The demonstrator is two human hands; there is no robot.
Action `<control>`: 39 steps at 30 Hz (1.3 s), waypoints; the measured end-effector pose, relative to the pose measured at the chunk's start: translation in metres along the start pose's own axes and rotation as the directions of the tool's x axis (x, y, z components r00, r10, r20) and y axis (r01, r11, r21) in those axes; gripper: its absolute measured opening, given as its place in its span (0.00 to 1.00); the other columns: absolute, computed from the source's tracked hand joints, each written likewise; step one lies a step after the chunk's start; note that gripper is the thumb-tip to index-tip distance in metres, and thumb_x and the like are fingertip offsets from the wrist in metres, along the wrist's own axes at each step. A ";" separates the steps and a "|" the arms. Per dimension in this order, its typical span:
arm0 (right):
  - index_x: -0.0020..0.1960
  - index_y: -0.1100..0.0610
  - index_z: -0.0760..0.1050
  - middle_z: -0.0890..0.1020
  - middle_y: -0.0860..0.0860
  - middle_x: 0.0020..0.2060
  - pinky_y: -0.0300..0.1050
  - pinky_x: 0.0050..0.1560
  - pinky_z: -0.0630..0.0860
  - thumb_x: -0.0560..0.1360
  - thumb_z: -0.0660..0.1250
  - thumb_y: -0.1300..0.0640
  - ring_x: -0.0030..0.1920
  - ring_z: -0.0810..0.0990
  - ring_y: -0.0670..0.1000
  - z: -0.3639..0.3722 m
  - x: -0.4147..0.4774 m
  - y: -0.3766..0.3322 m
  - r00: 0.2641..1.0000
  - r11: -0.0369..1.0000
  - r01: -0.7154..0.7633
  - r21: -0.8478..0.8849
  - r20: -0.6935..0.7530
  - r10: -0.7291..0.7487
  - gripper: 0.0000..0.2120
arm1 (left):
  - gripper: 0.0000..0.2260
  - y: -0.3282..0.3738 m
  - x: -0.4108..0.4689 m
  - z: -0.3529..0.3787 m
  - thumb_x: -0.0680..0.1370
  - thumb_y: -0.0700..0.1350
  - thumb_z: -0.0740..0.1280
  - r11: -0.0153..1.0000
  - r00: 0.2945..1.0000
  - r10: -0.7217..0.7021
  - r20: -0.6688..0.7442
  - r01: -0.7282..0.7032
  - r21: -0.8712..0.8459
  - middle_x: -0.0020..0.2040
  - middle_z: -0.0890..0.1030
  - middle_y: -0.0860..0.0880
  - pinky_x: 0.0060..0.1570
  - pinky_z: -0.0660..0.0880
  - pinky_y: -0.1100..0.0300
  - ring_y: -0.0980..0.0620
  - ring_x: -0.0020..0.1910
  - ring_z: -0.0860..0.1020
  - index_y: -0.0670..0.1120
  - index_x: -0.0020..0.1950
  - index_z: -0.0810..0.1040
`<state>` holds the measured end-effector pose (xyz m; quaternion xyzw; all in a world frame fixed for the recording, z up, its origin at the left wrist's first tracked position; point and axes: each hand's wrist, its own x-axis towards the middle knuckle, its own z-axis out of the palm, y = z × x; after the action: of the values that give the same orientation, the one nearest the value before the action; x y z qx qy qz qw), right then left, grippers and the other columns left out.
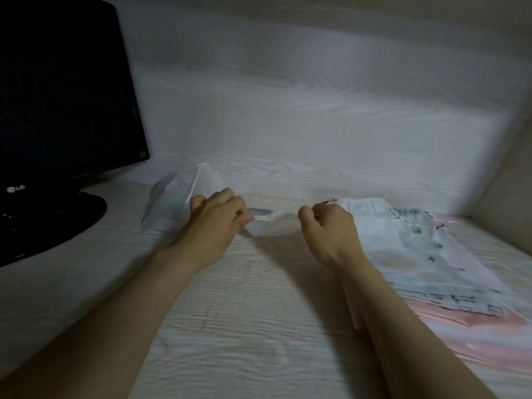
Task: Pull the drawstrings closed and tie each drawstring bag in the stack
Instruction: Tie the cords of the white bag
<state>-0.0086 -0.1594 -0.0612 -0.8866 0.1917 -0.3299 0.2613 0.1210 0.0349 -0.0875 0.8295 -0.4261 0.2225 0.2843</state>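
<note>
On the worktop a monitor stands at the far left on its base. Just right of it, near the back wall, lies a tied bag. The left hand is before that bag, the right hand well to its right, and a bag lies between the two hands. To the right of the right hand a stack of bags lies flat, reaching the worktop's right side
</note>
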 end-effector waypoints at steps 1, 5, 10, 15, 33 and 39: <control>0.30 0.58 0.66 0.72 0.49 0.26 0.49 0.40 0.68 0.73 0.60 0.45 0.33 0.73 0.53 0.000 -0.002 -0.003 0.999 1.000 0.013 -0.009 0.038 -0.013 0.20 | 0.08 -0.002 0.000 -0.001 0.83 0.53 0.68 0.999 0.999 0.035 0.007 -0.035 -0.023 0.47 0.73 0.58 0.58 0.60 0.55 0.60 0.48 0.72 0.54 0.45 0.77; 0.40 0.49 0.77 0.77 0.48 0.46 0.50 0.52 0.68 0.69 0.68 0.47 0.49 0.76 0.53 0.002 -0.005 -0.004 0.990 0.969 0.089 -0.232 0.128 -0.060 0.06 | 0.04 -0.003 0.000 -0.002 0.79 0.49 0.75 0.993 0.990 0.117 -0.078 -0.116 0.025 0.46 0.76 0.58 0.58 0.57 0.58 0.58 0.49 0.74 0.54 0.46 0.82; 0.52 0.53 0.84 0.70 0.52 0.54 0.51 0.54 0.76 0.76 0.70 0.53 0.53 0.76 0.59 0.004 -0.005 -0.001 0.994 0.950 0.108 -0.292 0.050 -0.098 0.08 | 0.04 0.004 -0.001 -0.001 0.79 0.45 0.74 0.969 0.981 0.134 -0.139 -0.100 0.225 0.40 0.80 0.59 0.65 0.54 0.47 0.53 0.56 0.75 0.54 0.47 0.85; 0.52 0.51 0.83 0.79 0.53 0.47 0.51 0.46 0.78 0.79 0.68 0.53 0.51 0.79 0.57 0.003 -0.005 -0.004 0.991 0.944 0.136 -0.302 0.038 -0.130 0.06 | 0.03 0.015 0.000 -0.004 0.77 0.46 0.73 0.946 0.968 0.136 -0.212 -0.063 0.318 0.37 0.81 0.59 0.66 0.54 0.43 0.50 0.57 0.75 0.54 0.45 0.85; 0.53 0.53 0.75 0.85 0.45 0.47 0.55 0.49 0.80 0.81 0.65 0.58 0.47 0.84 0.46 0.025 -0.007 -0.012 0.947 0.923 0.319 0.218 -0.120 -0.299 0.02 | 0.11 0.026 -0.001 -0.005 0.85 0.51 0.63 0.938 0.981 -0.128 -0.148 0.168 0.303 0.38 0.83 0.46 0.39 0.68 0.53 0.40 0.38 0.82 0.50 0.49 0.83; 0.50 0.53 0.72 0.84 0.46 0.43 0.57 0.49 0.81 0.73 0.68 0.57 0.46 0.84 0.47 0.029 -0.013 -0.015 0.938 0.903 0.302 0.307 0.075 -0.340 0.08 | 0.05 0.027 -0.004 -0.008 0.81 0.49 0.67 0.988 0.978 -0.111 -0.174 0.128 0.086 0.40 0.82 0.54 0.39 0.73 0.55 0.48 0.41 0.80 0.55 0.50 0.83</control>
<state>0.0047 -0.1314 -0.0774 -0.8771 -0.0246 -0.3360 0.3423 0.0958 0.0294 -0.0765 0.8446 -0.3385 0.2949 0.2918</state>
